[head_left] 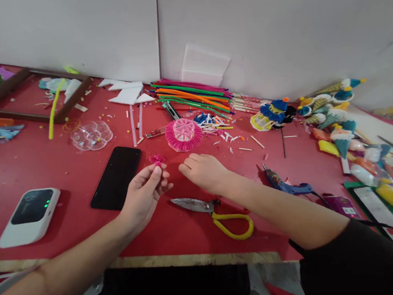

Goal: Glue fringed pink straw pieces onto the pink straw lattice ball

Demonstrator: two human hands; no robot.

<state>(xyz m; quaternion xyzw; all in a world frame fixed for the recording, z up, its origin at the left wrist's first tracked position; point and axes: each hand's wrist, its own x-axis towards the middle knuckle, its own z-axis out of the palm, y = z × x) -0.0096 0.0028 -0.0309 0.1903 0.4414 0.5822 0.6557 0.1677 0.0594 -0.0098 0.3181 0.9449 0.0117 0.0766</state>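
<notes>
My left hand (145, 190) is raised over the red table (71, 219), its thumb and fingers pinched on a small pink ruffled piece (157, 159). My right hand (203, 171) rests knuckles-up on the table just to the right, fingers curled under; what they hold, if anything, is hidden. A pink frilled round craft piece (183, 135) lies just beyond both hands. Scissors with yellow handles (214, 212) lie near the front edge under my right forearm.
A black phone (116, 177) and a white pocket device (30, 216) lie left. A blue glue gun (285, 183) sits right. Coloured pipe cleaners (194, 96), cut straw bits, a clear plastic tray (91, 135), a wooden frame (31, 94) and paper cones (328, 111) line the back.
</notes>
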